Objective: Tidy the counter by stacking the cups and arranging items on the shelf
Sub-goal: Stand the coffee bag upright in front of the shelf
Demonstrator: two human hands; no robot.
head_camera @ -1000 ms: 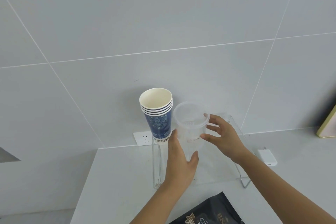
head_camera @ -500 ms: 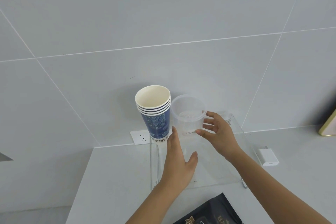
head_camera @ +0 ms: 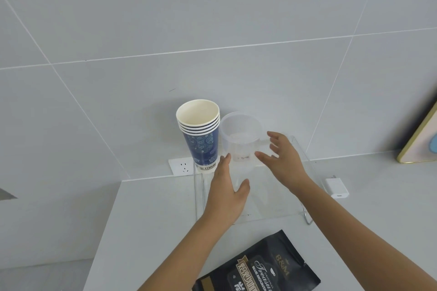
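Pale grey table [head_camera: 146,215] against grey tiled wall [head_camera: 212,19]. Clear acrylic shelf [head_camera: 279,198] on table at wall. Black coffee pouch [head_camera: 257,267] at near edge. Stack of blue patterned paper cups [head_camera: 201,134] upright on shelf's left end. Clear plastic cup [head_camera: 240,139] upright just beside stack. Left hand [head_camera: 228,192] and right hand [head_camera: 282,158] flank clear cup, fingers straight, released. White charger [head_camera: 336,187] right of shelf.

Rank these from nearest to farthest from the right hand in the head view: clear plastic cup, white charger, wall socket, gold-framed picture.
From the right hand:
1. Clear plastic cup, just left of its fingers.
2. White charger, on the counter to its right.
3. Wall socket, left, past the stacked paper cups.
4. Gold-framed picture, far right edge.
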